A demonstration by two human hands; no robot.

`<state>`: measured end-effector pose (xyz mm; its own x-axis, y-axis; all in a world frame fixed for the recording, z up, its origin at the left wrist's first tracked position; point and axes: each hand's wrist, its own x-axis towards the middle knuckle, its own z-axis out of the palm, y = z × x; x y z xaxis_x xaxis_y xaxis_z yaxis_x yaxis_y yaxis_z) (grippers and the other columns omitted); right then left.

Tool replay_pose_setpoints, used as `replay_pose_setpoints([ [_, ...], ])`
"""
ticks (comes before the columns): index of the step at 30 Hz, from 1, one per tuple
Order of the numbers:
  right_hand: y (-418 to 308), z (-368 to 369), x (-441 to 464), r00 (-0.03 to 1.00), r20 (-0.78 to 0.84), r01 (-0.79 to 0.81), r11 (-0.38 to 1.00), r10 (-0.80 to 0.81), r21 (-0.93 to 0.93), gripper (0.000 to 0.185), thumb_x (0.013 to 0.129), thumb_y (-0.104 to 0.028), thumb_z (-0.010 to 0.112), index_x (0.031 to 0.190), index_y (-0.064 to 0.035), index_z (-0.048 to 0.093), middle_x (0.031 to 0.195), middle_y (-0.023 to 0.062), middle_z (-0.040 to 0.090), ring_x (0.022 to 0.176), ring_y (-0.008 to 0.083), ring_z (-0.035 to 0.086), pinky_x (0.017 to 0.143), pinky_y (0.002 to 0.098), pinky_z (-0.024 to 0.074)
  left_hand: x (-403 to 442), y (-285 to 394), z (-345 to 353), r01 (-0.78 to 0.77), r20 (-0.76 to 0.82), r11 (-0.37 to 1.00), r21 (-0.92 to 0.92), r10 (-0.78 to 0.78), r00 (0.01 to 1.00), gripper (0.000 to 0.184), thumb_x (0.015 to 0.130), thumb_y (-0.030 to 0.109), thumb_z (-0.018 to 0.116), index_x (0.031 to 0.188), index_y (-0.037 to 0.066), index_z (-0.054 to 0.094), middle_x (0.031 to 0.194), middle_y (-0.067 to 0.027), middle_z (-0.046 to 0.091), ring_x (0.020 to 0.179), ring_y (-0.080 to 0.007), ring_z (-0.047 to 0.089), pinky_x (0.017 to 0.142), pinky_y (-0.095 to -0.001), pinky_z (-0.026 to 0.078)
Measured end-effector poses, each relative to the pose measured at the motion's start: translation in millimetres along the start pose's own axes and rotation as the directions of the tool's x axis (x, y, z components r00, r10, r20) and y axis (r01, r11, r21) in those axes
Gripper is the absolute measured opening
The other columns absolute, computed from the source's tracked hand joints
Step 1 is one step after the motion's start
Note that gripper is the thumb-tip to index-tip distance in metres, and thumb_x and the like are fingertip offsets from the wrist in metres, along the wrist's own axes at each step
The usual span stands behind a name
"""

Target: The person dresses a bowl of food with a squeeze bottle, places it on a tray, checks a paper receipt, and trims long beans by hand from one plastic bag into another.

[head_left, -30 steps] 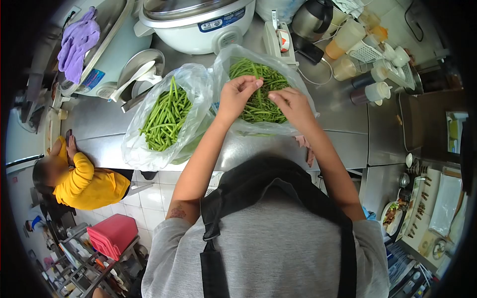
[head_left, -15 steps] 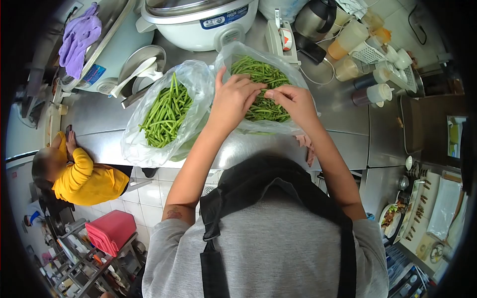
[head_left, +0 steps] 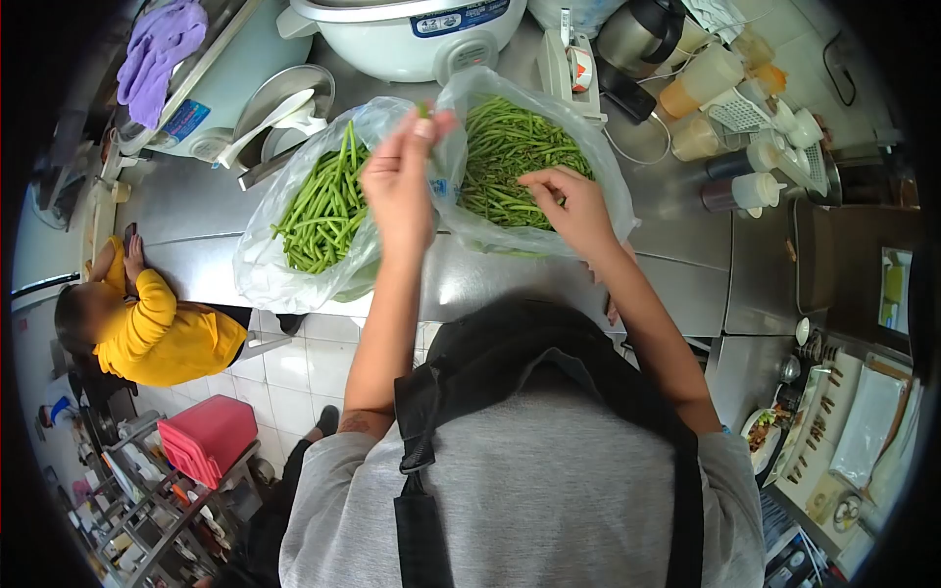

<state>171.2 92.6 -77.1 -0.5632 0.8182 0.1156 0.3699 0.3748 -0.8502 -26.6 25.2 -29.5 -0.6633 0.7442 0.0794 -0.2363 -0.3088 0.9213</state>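
Two clear plastic bags of green beans lie side by side on the steel counter. Longer cut beans fill the left bag, while thinner, darker beans fill the right bag. My left hand is raised between the bags, blurred at the fingertips, pinching a small green bean piece. Over the near right part of the right bag is my right hand. Its index finger reaches toward the beans with the thumb apart from it, and I see nothing held in it.
A white rice cooker stands behind the bags. Beside it are a metal bowl with white ladles and a label dispenser. Sauce bottles line the right. At left, a person in yellow leans on the counter.
My left hand has moved left and up, away from my right hand, carrying a small bean piece. My right hand stays over the right bag, its fingers now apart.
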Motion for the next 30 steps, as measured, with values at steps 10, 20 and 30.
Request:
replay_pose_setpoints([
  [10, 13, 35, 17, 0.975, 0.154, 0.222, 0.798, -0.163, -0.561, 0.007, 0.073, -0.015, 0.073, 0.078, -0.0097, 0.072, 0.087, 0.0052, 0.062, 0.097, 0.0257, 0.054, 0.087, 0.0418, 0.0424, 10, 59, -86, -0.360, 0.267, 0.066, 0.931, 0.553, 0.789, 0.025, 0.087, 0.006, 0.065, 0.111, 0.008, 0.071, 0.092, -0.0147, 0.069, 0.081, -0.0242, 0.066, 0.071, -0.0314, 0.051],
  [20, -15, 1, 13, 0.979, -0.051, 0.180, 0.956, -0.197, -0.230, 0.013, 0.074, -0.014, 0.075, 0.083, -0.0068, 0.068, 0.080, 0.0073, 0.066, 0.078, 0.0261, 0.062, 0.074, 0.0376, 0.0483, -34, -26, 8, -0.614, 0.556, 0.319, 0.722, 0.261, 0.789, 0.022, 0.079, 0.005, 0.070, 0.100, 0.010, 0.073, 0.086, -0.0068, 0.066, 0.081, -0.0244, 0.062, 0.081, -0.0370, 0.048],
  [30, -15, -27, -10, 0.981, -0.188, 0.013, 0.988, -0.042, -0.155, 0.016, 0.083, -0.015, 0.072, 0.096, -0.0063, 0.073, 0.078, 0.0113, 0.067, 0.070, 0.0234, 0.064, 0.066, 0.0327, 0.0504, -6, -26, 12, -0.650, 0.648, 0.297, 0.699, 0.122, 0.752, 0.021, 0.080, 0.015, 0.071, 0.100, 0.015, 0.075, 0.083, -0.0037, 0.066, 0.076, -0.0257, 0.062, 0.072, -0.0378, 0.048],
])
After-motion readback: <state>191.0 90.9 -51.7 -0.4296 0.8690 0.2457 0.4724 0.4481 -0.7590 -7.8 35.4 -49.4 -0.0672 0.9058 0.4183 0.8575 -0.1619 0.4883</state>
